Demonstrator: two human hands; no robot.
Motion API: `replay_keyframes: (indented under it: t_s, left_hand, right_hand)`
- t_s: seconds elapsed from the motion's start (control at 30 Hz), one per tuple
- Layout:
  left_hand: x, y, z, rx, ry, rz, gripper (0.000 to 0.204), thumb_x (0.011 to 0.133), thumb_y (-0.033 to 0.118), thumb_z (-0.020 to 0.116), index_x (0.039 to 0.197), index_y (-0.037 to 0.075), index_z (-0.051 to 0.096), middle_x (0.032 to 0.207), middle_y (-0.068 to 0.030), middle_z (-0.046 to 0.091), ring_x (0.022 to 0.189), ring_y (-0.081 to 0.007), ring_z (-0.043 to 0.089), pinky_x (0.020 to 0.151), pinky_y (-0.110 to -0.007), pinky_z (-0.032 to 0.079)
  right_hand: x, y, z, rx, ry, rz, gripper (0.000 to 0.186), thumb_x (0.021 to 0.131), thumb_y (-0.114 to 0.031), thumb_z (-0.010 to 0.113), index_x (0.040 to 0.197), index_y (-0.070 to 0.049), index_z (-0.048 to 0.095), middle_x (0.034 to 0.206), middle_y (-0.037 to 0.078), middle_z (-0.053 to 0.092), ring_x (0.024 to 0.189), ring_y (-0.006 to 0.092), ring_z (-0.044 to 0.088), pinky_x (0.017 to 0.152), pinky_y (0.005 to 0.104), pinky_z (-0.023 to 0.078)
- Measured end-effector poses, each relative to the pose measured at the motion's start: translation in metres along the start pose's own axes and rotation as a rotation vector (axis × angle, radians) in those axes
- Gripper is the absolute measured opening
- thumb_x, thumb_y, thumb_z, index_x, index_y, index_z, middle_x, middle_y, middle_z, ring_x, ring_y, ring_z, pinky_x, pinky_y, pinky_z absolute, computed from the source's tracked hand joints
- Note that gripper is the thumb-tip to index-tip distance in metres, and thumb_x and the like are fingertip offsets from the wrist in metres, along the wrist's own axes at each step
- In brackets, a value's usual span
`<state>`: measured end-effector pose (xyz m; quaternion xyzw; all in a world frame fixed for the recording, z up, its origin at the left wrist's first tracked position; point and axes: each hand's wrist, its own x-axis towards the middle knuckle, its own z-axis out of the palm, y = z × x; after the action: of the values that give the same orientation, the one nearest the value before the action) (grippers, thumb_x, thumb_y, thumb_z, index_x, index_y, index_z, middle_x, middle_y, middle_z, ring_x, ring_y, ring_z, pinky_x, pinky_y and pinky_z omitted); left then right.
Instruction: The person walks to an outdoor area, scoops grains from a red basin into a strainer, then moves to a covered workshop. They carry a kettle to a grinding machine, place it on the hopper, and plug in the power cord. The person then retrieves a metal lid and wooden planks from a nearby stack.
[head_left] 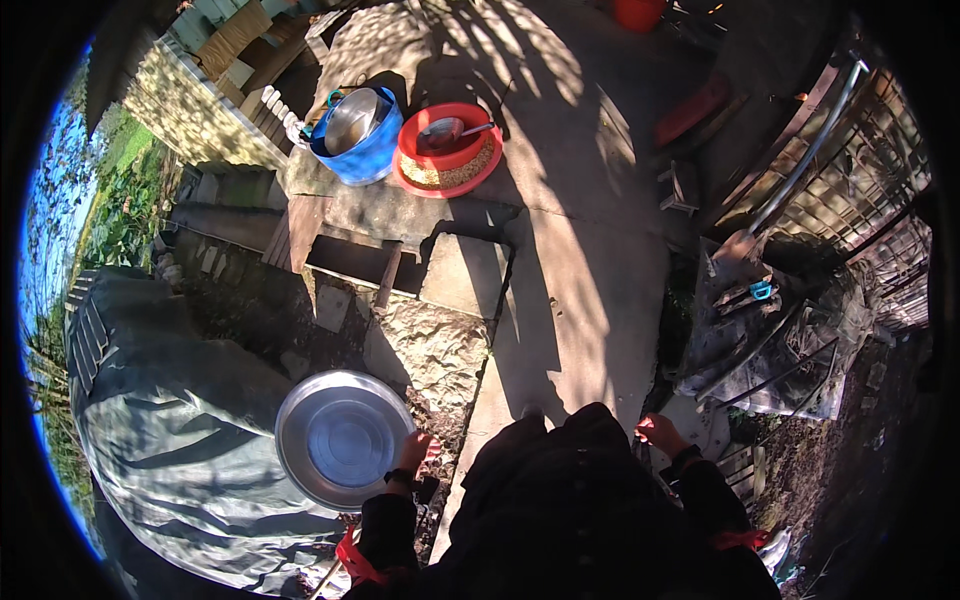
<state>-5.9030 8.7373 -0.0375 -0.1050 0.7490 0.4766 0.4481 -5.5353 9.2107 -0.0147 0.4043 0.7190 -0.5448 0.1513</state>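
Left hand [414,452] grips the rim of a basin [343,440] — round, silvery, shiny, its bottom ringed — out at the person's left, near the grey tarp [190,410]. Right hand [662,434] hangs well apart, fingers curled; whether it holds anything, I cannot tell.

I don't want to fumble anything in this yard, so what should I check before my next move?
1. Left hand at the metal basin's rim: ok.
2. Firm hold on that rim: cannot tell; the hand is small and shadowed.
3. Basin without contents: ok, bare metal shows inside.
4. Right hand free: cannot tell, too small in view.
5. Grain contained: ok, it lies in the red basin with a handled scoop.
6. Blue tub unoccupied: not ok, a metal bowl sits in it.
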Motion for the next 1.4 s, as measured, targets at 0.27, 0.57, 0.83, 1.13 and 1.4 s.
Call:
replay_keyframes:
  t_s: [0.27,0.57,0.83,1.13,1.4]
  left_hand:
    - [0.221,0.32,0.099,0.092,-0.017,0.39,0.016,0.09,0.015,0.055,0.094,0.0,0.056,0.082,-0.0092,0.066,0.074,-0.0166,0.065,0.062,-0.027,0.052]
    - [0.379,0.404,0.158,-0.006,0.073,-0.1,0.025,0.086,0.021,0.057,0.101,0.0,0.059,0.082,-0.0102,0.068,0.068,-0.0163,0.066,0.057,-0.027,0.052]
    - [0.519,0.535,0.157,-0.49,0.121,-0.192,0.026,0.091,0.023,0.055,0.109,0.004,0.055,0.096,-0.0092,0.065,0.081,-0.0173,0.063,0.067,-0.03,0.048]
    - [0.815,0.703,0.121,-0.726,0.238,-0.099,0.043,0.085,0.028,0.061,0.12,0.005,0.052,0.096,-0.0004,0.061,0.085,-0.01,0.058,0.07,-0.026,0.042]
    - [1.025,0.695,0.142,-1.062,0.341,-0.165,0.082,0.076,0.038,0.071,0.138,0.002,0.03,0.129,-0.0099,0.046,0.121,-0.0234,0.04,0.097,-0.043,0.03]
  right_hand:
    - [0.167,-0.05,-0.152,-0.057,-0.12,0.265,0.023,0.082,-0.025,0.066,0.076,-0.003,0.062,0.068,0.005,0.064,0.06,0.0128,0.061,0.052,0.0269,0.049]
    - [0.506,-0.19,-0.385,-0.236,-0.133,0.174,0.019,0.079,-0.018,0.067,0.072,-0.001,0.061,0.068,0.007,0.064,0.06,0.0155,0.061,0.052,0.0289,0.049]
    - [0.838,-0.459,-0.457,0.105,-0.23,-0.101,0.009,0.083,-0.014,0.061,0.08,-0.005,0.059,0.069,0.004,0.06,0.06,0.013,0.057,0.056,0.0265,0.046]
    - [0.966,-0.636,-0.425,-0.416,-0.355,-0.072,0.02,0.084,-0.019,0.065,0.092,-0.002,0.058,0.08,0.004,0.061,0.074,0.0114,0.059,0.066,0.0278,0.049]
    - [1.014,-0.658,-0.504,-0.285,-0.239,0.33,0.02,0.089,-0.015,0.06,0.105,-0.004,0.055,0.087,0.004,0.061,0.076,0.0112,0.061,0.064,0.0268,0.051]
